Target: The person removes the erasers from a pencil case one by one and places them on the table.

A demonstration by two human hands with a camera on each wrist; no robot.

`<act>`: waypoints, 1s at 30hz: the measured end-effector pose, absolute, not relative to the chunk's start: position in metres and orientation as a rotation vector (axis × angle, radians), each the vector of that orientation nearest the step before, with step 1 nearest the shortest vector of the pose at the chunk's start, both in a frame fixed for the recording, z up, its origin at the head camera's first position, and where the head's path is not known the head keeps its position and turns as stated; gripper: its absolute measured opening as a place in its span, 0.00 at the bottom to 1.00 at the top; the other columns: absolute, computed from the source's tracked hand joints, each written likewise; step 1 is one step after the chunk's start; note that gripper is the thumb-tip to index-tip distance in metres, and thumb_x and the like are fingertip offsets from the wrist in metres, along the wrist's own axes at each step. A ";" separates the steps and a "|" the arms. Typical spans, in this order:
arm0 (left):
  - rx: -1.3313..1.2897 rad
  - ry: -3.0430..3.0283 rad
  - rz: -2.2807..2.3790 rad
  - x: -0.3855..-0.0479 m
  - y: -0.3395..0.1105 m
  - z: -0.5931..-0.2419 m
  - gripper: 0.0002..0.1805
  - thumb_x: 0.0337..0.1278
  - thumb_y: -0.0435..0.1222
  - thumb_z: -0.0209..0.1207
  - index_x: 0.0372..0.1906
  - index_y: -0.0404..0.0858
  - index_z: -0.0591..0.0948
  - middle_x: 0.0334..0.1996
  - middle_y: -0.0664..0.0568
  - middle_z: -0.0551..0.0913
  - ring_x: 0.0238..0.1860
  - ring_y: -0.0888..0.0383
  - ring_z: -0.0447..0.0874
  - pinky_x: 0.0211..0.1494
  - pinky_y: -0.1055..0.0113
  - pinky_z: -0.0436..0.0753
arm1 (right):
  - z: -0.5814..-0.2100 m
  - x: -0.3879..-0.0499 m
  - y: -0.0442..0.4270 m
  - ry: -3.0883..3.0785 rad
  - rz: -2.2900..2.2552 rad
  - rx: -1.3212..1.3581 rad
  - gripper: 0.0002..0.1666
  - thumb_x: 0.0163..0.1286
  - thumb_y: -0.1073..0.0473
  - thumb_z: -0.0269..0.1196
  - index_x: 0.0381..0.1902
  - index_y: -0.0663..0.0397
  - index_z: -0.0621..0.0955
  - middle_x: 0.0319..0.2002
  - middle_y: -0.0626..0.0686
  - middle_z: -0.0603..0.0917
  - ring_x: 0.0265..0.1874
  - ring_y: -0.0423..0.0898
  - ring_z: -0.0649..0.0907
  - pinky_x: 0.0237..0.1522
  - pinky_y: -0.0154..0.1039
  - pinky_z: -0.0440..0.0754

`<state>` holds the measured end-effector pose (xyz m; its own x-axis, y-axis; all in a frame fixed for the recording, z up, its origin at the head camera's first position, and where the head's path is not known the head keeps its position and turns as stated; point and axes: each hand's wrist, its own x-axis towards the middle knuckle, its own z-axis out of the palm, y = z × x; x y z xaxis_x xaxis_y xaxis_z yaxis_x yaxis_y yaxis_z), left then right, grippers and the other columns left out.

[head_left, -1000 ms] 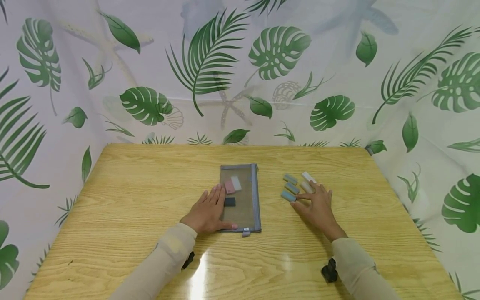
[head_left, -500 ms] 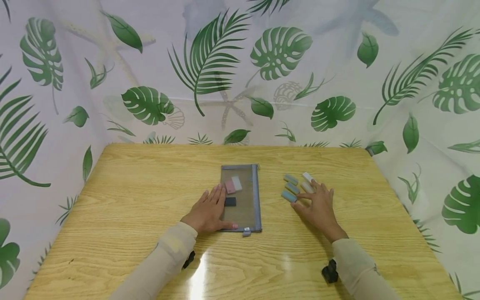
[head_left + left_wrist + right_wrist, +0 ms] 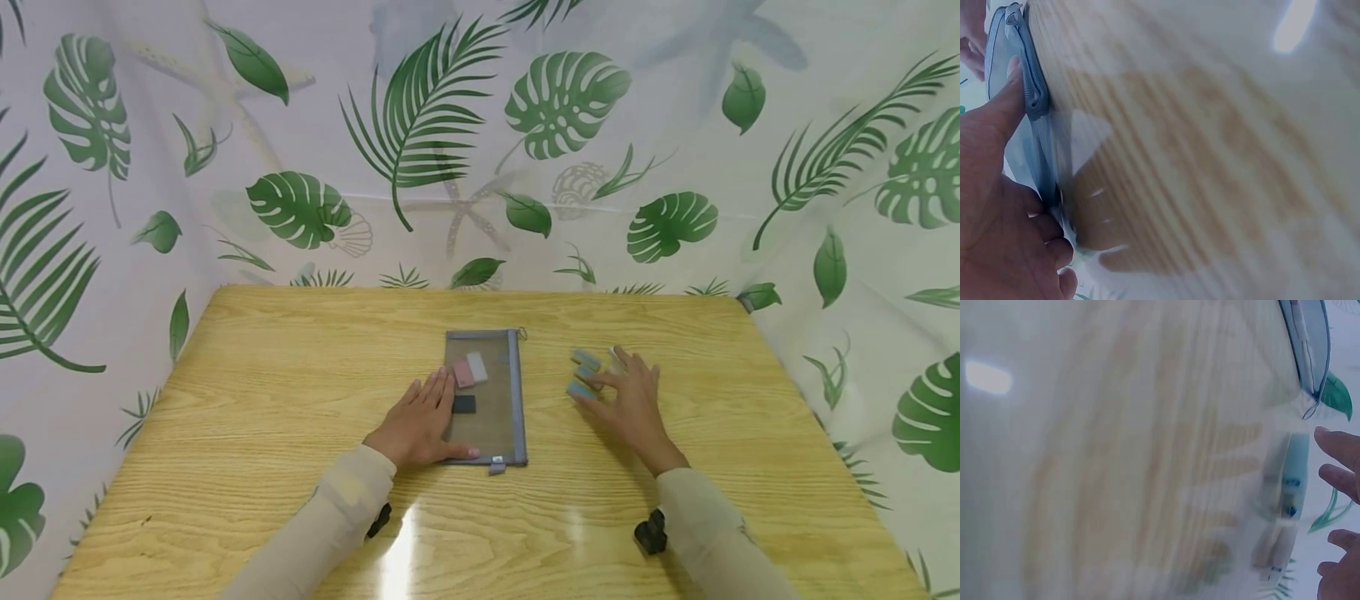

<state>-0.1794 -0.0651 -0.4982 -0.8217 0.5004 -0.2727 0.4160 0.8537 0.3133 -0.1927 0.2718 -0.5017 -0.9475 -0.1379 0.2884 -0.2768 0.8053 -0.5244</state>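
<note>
Flat on the table lies a grey mesh pouch (image 3: 487, 429), with a pink block (image 3: 464, 373), a white block (image 3: 477, 367) and a dark block (image 3: 464, 404) showing through it. The left hand (image 3: 416, 425) rests across its left side, fingers straight, thumb near the bottom edge. To the right, the right hand (image 3: 633, 408) hangs over a group of small blocks, fingers spread and slightly bent. Its thumb and index finger are near a light blue block (image 3: 579, 389); contact is unclear. Behind are blue-grey blocks (image 3: 586, 359); the hand partly hides the pale ones.
The wooden table (image 3: 300, 358) meets a leaf-printed cloth (image 3: 450, 242) at the back and sides. A black wrist device (image 3: 651, 533) shows beneath the right sleeve, another (image 3: 379, 521) by the left sleeve. The pouch's zipper strip (image 3: 515, 392) faces the blocks.
The right hand has shifted slightly left, its thumb and index finger now farther over the blue blocks. The left hand stays on the pouch. The head view has moved slightly.
</note>
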 end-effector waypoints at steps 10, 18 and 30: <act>0.696 2.703 0.315 -0.176 -0.065 -0.491 0.63 0.62 0.70 0.53 0.81 0.30 0.41 0.81 0.39 0.37 0.81 0.46 0.35 0.81 0.50 0.40 | -0.502 -0.205 0.245 -2.750 0.899 0.393 0.21 0.58 0.55 0.78 0.44 0.64 0.89 0.71 0.76 0.64 0.71 0.81 0.55 0.69 0.77 0.32; 0.695 2.711 0.329 -0.175 -0.065 -0.491 0.63 0.61 0.70 0.53 0.81 0.31 0.41 0.81 0.40 0.37 0.81 0.47 0.35 0.81 0.51 0.40 | -0.505 -0.213 0.228 -2.754 0.891 0.438 0.19 0.58 0.55 0.78 0.42 0.63 0.90 0.70 0.76 0.65 0.70 0.82 0.57 0.68 0.79 0.36; 0.729 2.745 0.349 -0.183 -0.065 -0.489 0.61 0.63 0.69 0.54 0.80 0.29 0.44 0.81 0.37 0.41 0.81 0.45 0.38 0.81 0.50 0.41 | -0.508 -0.218 0.204 -2.775 0.900 0.467 0.15 0.60 0.58 0.76 0.41 0.62 0.90 0.71 0.75 0.64 0.70 0.81 0.58 0.69 0.77 0.39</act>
<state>-0.1832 -0.0654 -0.4888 -0.8338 0.5128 -0.2046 0.4452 0.8436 0.3003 -0.2176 0.2041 -0.5083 -0.9329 -0.2379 0.2705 -0.3514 0.7662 -0.5380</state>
